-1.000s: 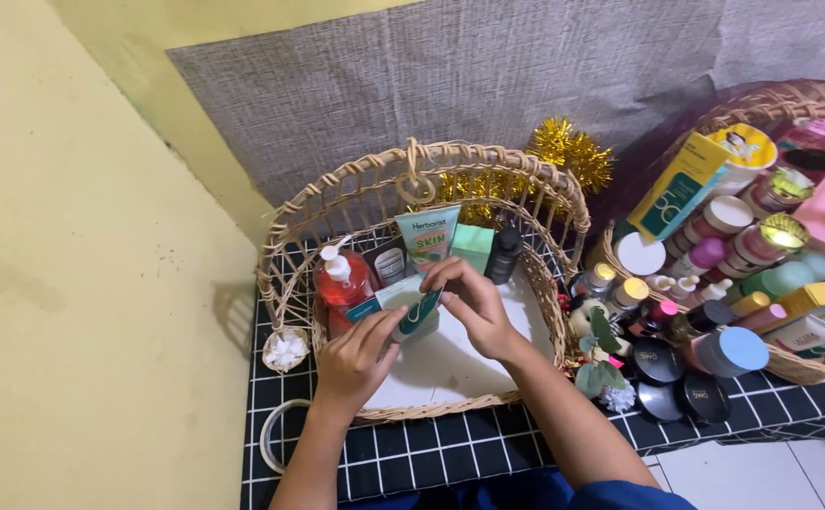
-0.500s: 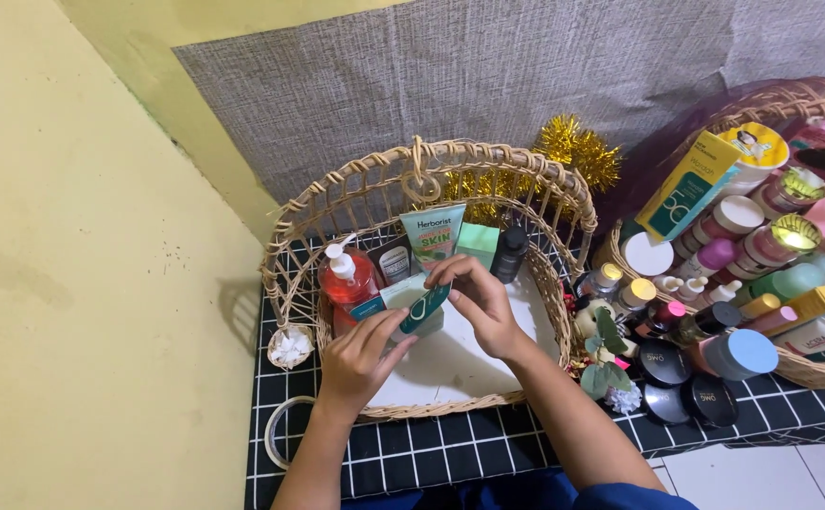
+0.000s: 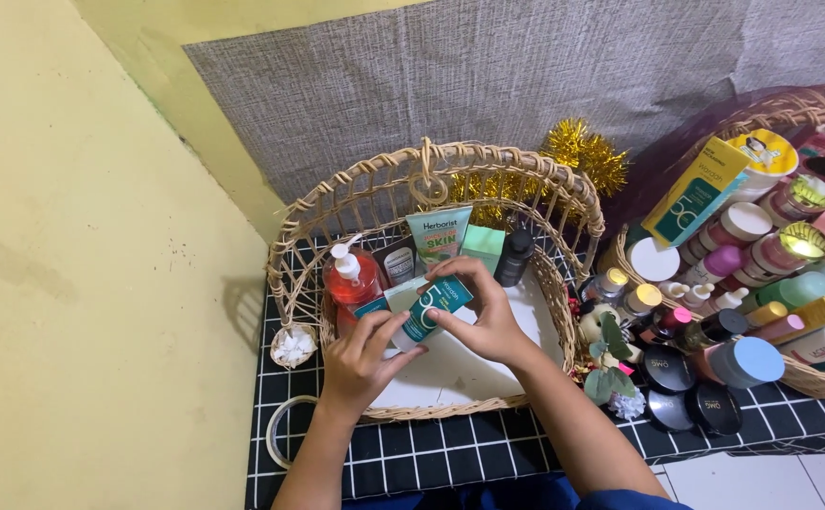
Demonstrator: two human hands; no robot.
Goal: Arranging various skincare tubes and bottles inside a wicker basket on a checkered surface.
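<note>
Hands (image 3: 431, 331) together, fingers curled, both gripping teal box (image 3: 434, 306), over wicker basket (image 3: 290, 255)

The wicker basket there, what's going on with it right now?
A person holds a small teal tube over the wicker basket with both hands: the left hand grips its lower end, the right hand pinches its top. At the back of the basket stand a red pump bottle, a pale green tube and a dark bottle. To the right, more jars and compacts crowd a second basket and the black grid cloth.
</note>
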